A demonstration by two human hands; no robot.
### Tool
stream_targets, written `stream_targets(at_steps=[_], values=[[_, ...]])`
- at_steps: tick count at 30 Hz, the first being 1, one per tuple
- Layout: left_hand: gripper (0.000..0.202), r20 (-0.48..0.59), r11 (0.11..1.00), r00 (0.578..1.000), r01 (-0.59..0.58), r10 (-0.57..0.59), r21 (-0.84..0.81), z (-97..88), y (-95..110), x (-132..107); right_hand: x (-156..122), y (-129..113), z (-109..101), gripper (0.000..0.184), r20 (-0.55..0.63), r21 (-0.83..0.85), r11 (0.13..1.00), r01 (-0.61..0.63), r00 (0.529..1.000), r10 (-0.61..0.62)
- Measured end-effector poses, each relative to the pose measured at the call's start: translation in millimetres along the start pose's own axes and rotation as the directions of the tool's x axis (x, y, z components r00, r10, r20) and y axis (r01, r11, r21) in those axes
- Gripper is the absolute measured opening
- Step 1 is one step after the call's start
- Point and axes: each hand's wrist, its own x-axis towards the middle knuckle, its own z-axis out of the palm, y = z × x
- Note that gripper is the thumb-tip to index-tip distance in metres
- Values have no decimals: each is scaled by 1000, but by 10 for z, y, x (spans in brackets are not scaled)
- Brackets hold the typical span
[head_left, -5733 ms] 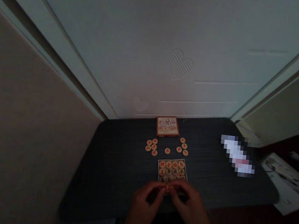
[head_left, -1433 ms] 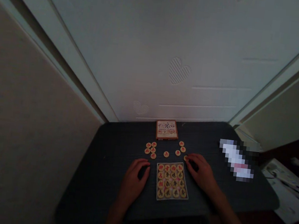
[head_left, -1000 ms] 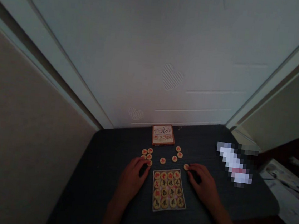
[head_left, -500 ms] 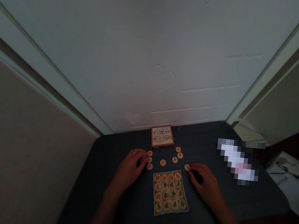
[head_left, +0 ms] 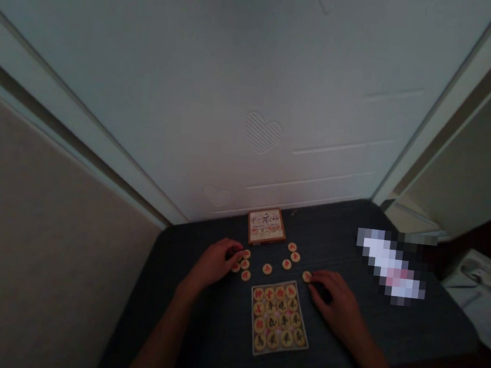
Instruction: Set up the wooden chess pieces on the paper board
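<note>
Round Chinese chess pieces with red characters lie on the dark table. My left hand (head_left: 215,263) is at the left cluster of pieces, its curled thumb and fingers closed at the edge of a Chinese chess piece (head_left: 246,255). Partly behind the thumb is another piece (head_left: 236,267). On the other side, my right hand (head_left: 335,299) has its fingertips on a single Chinese chess piece (head_left: 306,276). Between the hands, a square tray (head_left: 252,312) with a pale rim holds rows of red- and black-marked pieces. One loose piece (head_left: 267,268) lies just beyond the tray.
An orange-edged box lid (head_left: 266,226) with printed characters lies at the back, by the white panel (head_left: 183,112). A few more pieces (head_left: 292,247) lie to its right. A blurred-out white item (head_left: 389,265) rests on the right of the table (head_left: 424,328).
My left hand has drawn back slightly to the left and away, and pieces beside its thumb now show. My right hand stays at its piece. The view has shifted a little.
</note>
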Motion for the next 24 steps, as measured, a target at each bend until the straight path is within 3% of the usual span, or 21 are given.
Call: stream_targets(at_steps=[8, 12, 15, 24], values=[[29, -63, 999, 998, -30, 28, -20, -92, -2, -185, 160, -65, -18, 16, 81, -21, 1000, -8, 997, 10], [25, -92, 996, 992, -89, 89, 4, -203, 129, -177, 274, -64, -18, 13, 97, -8, 1000, -1, 995, 2], [23, -47, 993, 991, -121, 121, 10, -224, 281, -119, 285, -15, 6, 14, 87, 9, 1000, 8, 996, -9], [20, 176, 956, 945, -288, 275, 55, 170, 698, 174, 238, 44, 39, 16, 71, 38, 999, -12, 997, 9]])
